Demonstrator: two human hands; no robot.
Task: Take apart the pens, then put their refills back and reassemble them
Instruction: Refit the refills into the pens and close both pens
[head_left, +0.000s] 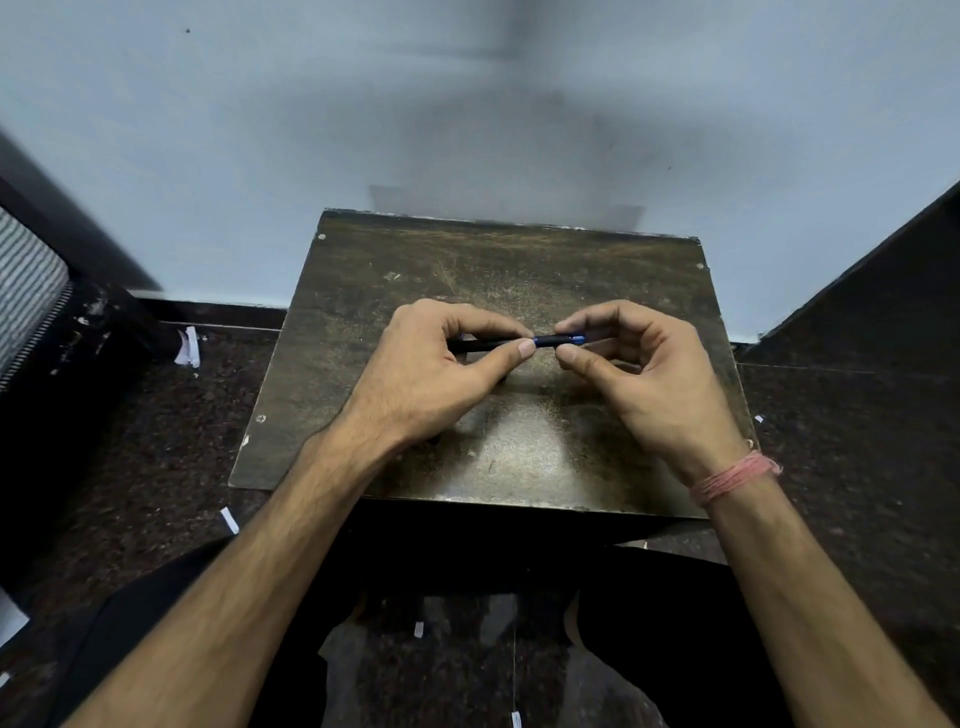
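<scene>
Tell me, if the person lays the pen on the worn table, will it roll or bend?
The pen looks slim and round, so it may roll on the flat table. It stays straight between both hands, so it is probably stiff. It is likely light.

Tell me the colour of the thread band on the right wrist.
The thread band is pinkish-red, seen in the head view.

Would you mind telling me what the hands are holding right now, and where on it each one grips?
Both hold one dark pen above the table: the left hand pinches its black half, the right hand its blue-accented end.
</scene>
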